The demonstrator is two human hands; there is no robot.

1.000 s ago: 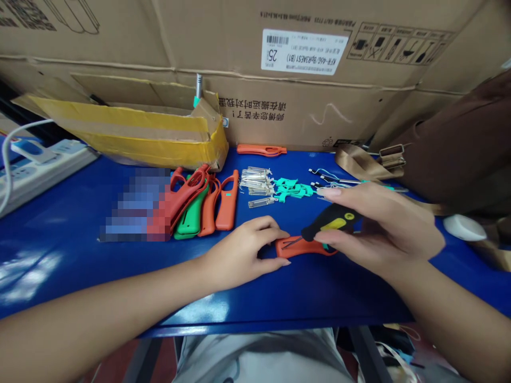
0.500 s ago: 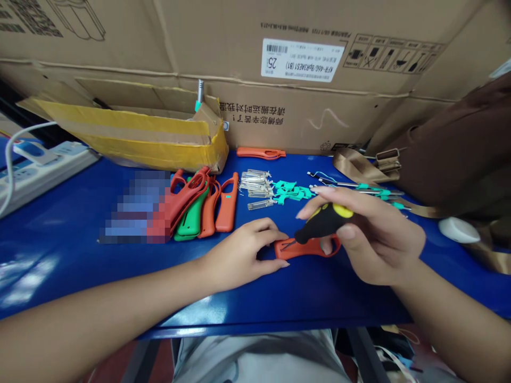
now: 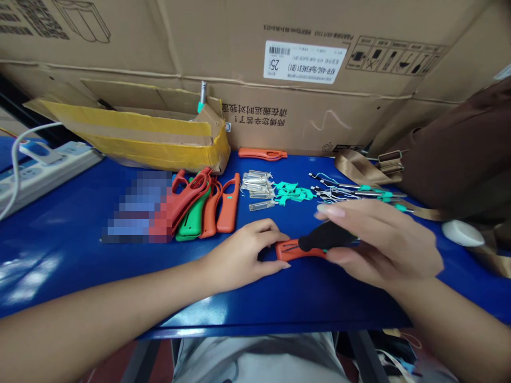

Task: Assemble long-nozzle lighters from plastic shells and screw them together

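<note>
Down on the blue tabletop (image 3: pixel 339 303), the left hand (image 3: pixel 243 255) pinches an orange handle casing (image 3: pixel 300 256), the right hand (image 3: pixel 385 239) (thumb opposite fingers) grasping a black-handled screwdriver (image 3: pixel 324 236) above it!

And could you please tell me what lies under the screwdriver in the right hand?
An orange casing lies beneath the screwdriver; its end by the left hand shows. The other end is covered by the screwdriver and right hand, so I cannot see it.
</note>
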